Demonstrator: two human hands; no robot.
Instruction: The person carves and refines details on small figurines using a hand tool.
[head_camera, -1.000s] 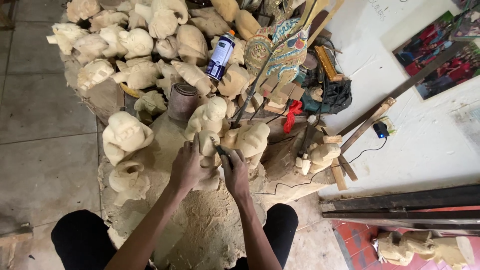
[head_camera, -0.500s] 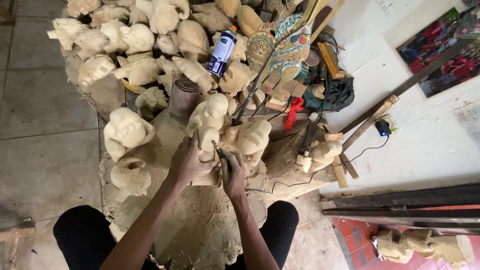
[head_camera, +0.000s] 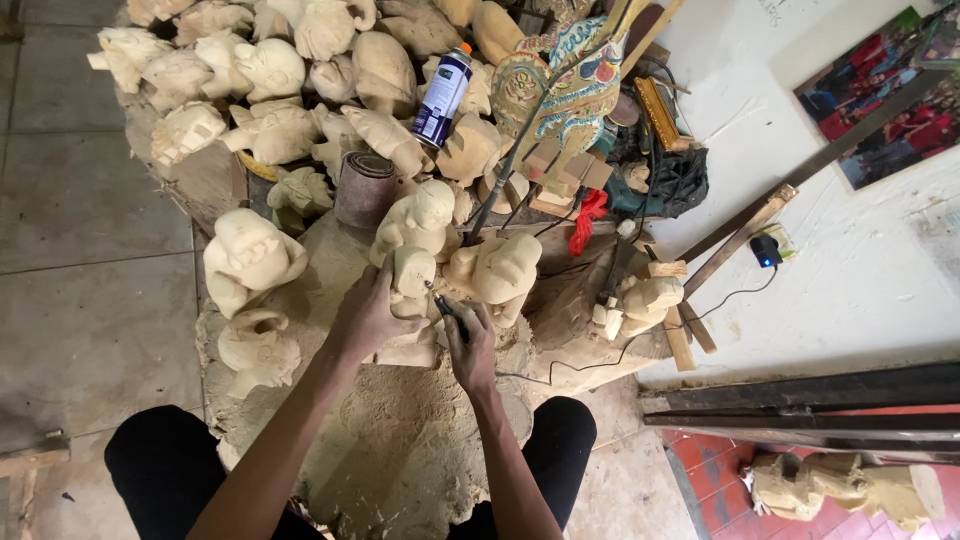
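Observation:
A pale wooden figure carving (head_camera: 412, 240) stands upright on a sawdust-covered work surface (head_camera: 400, 450) in front of me. My left hand (head_camera: 368, 315) wraps around its lower body from the left. My right hand (head_camera: 468, 345) grips a thin dark carving tool (head_camera: 446, 308) whose tip touches the figure's lower right side. A second pale carving (head_camera: 500, 268) sits just right of the figure, close to my right hand.
Many unpainted wooden carvings (head_camera: 270, 80) are piled behind. A blue-and-white spray can (head_camera: 443, 95), a sandpaper roll (head_camera: 364, 190) and a painted ornament (head_camera: 560, 85) sit among them. Two rounded carvings (head_camera: 250, 260) lie left. Dark planks (head_camera: 800, 400) lean at the right.
My hands stay on the figure. The right hand with the tool has shifted slightly lower along the figure's right side. The view has moved a little.

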